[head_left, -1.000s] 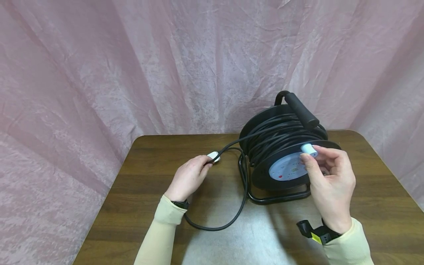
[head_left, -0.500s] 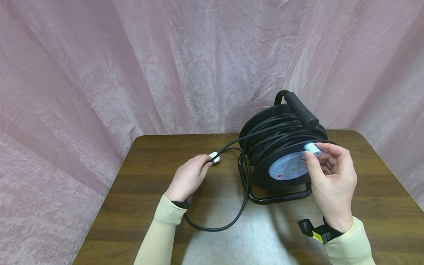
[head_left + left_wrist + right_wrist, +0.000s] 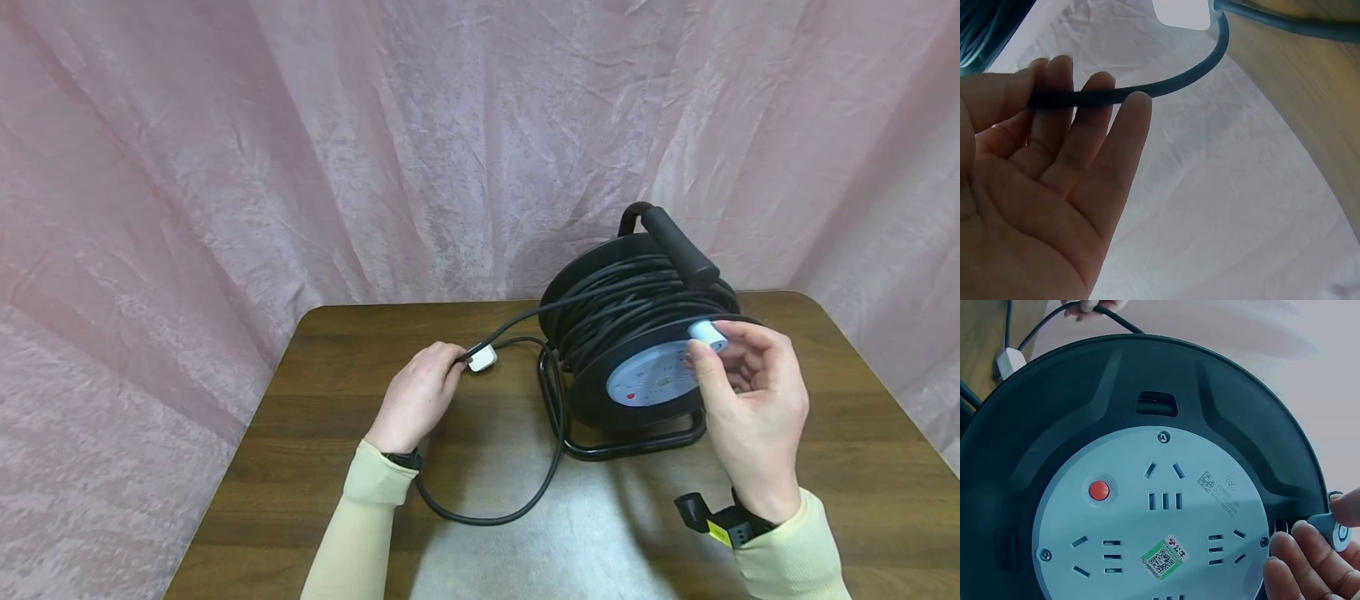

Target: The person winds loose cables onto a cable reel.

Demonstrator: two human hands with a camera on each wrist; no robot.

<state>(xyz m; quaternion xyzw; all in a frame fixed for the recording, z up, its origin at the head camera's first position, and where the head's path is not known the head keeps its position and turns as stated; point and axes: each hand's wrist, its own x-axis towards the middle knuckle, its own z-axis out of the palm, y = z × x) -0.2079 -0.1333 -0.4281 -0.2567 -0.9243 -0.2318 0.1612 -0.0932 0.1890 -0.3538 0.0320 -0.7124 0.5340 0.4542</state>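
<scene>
A black cable reel [image 3: 592, 400] stands on the table's right half, its light blue-grey socket panel [image 3: 1147, 462] turned towards me. My right hand [image 3: 757, 417] pinches the pale cylindrical crank knob [image 3: 707, 335] at the reel's rim between thumb and fingers. In the right wrist view, the other fingers are curled beside it. Left of the reel, my left hand [image 3: 420, 396] holds the black cable [image 3: 1179, 82] between thumb and fingers; the cable runs taut-looking up to the drum. Just beyond those fingertips lies the white plug [image 3: 483, 358], whose cord loops round in front.
The reel's carrying handle [image 3: 681, 248] slants above the drum, and its black tubular frame [image 3: 630, 452] rests on the wooden table [image 3: 315, 433]. A pink curtain [image 3: 450, 150] hangs behind. The socket panel bears a red button [image 3: 1099, 490] and a green-edged sticker [image 3: 1165, 557].
My left hand has shifted slightly left along with the cable, and more of the white plug shows. The right hand and knob have moved a little to the right.
</scene>
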